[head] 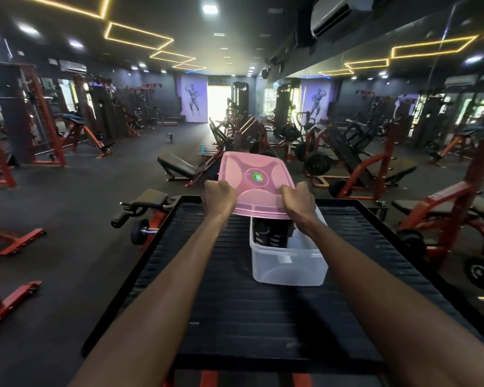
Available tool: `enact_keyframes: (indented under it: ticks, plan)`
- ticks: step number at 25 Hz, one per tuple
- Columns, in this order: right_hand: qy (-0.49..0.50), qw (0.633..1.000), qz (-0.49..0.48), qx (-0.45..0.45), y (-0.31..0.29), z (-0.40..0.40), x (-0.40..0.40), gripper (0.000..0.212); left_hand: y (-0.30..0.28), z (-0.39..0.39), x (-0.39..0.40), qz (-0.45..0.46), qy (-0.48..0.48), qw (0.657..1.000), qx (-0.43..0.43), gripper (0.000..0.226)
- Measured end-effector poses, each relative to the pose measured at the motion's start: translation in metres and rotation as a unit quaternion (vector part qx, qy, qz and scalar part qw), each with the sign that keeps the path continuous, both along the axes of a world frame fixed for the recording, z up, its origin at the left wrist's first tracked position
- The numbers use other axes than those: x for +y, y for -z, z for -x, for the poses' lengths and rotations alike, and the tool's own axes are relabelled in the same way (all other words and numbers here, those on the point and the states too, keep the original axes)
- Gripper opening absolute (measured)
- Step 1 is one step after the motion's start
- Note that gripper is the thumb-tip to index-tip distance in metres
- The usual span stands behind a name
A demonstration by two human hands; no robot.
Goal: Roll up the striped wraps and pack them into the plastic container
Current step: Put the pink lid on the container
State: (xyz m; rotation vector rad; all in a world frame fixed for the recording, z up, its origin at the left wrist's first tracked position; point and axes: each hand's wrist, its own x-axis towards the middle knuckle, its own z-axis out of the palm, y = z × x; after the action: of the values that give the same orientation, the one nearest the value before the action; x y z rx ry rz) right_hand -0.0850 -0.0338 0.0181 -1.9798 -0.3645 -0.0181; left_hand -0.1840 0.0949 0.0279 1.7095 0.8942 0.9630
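Pink lid (256,182) above container (288,263) rim

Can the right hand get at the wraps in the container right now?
Probably not: the right hand and left hand both grip the pink lid, which hangs over the wraps in the container.

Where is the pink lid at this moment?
In the head view the pink lid is near the centre, held tilted in the air by the left hand and right hand, above the far end of the clear container.

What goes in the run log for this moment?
both hands grip pink plastic lid | above clear plastic container | rolled wraps inside
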Motion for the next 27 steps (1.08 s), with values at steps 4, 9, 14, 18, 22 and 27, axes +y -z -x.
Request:
enact_keyframes:
  ticks: [4, 9, 14, 18, 22, 27]
  plan:
    - [0.016, 0.996, 0.086, -0.024, 0.004, -0.01, -0.028, 0.053, 0.014, -0.005, -0.019, -0.063, 0.043, 0.989, 0.129, 0.041]
    - [0.045, 0.978, 0.192, -0.069, 0.021, -0.01, -0.057, 0.045, 0.026, -0.007, -0.047, -0.1, 0.06, 0.968, 0.221, 0.039]
    - [0.054, 0.965, 0.222, -0.128, 0.024, -0.004, -0.074, 0.038, 0.04, -0.003, -0.061, -0.184, 0.051, 0.942, 0.276, 0.033]
    - [0.04, 0.963, 0.235, -0.124, 0.031, 0.0, -0.085, 0.04, 0.043, 0.002, -0.072, -0.228, 0.036, 0.925, 0.302, 0.03]
    - [0.047, 0.961, 0.236, -0.134, 0.037, -0.001, -0.088, 0.041, 0.044, 0.003, -0.083, -0.25, 0.025, 0.916, 0.314, 0.03]
    - [0.034, 0.963, 0.246, -0.101, 0.043, -0.007, -0.088, 0.047, 0.042, -0.001, -0.085, -0.251, 0.023, 0.912, 0.324, 0.032]
